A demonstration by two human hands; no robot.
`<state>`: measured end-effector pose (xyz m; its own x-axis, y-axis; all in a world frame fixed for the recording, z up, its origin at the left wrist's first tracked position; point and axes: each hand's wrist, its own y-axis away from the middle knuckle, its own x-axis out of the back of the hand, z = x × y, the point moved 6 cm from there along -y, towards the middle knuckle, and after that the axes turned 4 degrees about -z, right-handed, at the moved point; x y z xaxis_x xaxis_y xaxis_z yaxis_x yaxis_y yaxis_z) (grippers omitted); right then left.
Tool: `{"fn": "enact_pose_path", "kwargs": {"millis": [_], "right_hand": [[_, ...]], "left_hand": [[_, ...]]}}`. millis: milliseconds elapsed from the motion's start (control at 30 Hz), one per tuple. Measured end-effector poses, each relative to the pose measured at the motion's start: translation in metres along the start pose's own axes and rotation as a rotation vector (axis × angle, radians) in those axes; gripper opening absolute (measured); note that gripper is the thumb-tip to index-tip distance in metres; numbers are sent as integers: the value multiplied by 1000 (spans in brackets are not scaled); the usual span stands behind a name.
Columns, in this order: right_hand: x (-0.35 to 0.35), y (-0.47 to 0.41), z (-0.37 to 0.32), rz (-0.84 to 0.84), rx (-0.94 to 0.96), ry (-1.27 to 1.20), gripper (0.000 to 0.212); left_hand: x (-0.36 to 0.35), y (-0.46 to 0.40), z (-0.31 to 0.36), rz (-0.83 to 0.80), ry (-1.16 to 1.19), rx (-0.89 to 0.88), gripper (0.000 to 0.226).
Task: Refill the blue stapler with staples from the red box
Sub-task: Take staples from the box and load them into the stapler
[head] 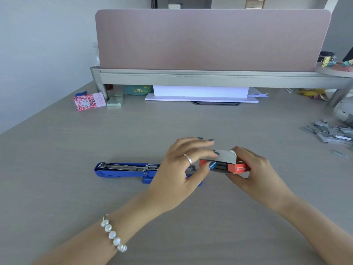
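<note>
Hands meet above the desk (57, 150). Right hand (254, 169) grips the red box (238, 167), flap open; left hand (183, 169) pinches at its opening, hiding the contents. Blue stapler (122, 170) lies open, its front end hidden behind the left hand.

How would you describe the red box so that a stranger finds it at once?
Start at the long pink screen behind the desk and come straight toward the camera to the two hands. The red box is the small carton in the right hand, flap open; nothing else near the blue stapler is red.
</note>
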<state>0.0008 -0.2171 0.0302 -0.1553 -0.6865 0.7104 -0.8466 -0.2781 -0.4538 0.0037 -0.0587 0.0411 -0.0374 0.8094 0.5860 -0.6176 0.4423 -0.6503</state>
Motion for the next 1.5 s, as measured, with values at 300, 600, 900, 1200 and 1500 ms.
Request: {"fn": "enact_pose_path", "kwargs": {"millis": [300,600,900,1200,1500], "right_hand": [[-9,1,10,-53,-76,-146,35],[-12,3,17,-66,-249,-283,26],[-7,2,5,-26,-147,-92,38],[-7,3,12,-37,-158,-135,22],[-7,3,19,-34,-180,-127,30]], "left_hand": [[-8,5,8,-44,-120,-178,10],[-16,3,10,-181,-232,-201,22],[-32,8,-1,-270,-251,0,31],[-25,6,-3,-226,-140,16,30],[-17,6,3,-94,-97,-99,17]]}}
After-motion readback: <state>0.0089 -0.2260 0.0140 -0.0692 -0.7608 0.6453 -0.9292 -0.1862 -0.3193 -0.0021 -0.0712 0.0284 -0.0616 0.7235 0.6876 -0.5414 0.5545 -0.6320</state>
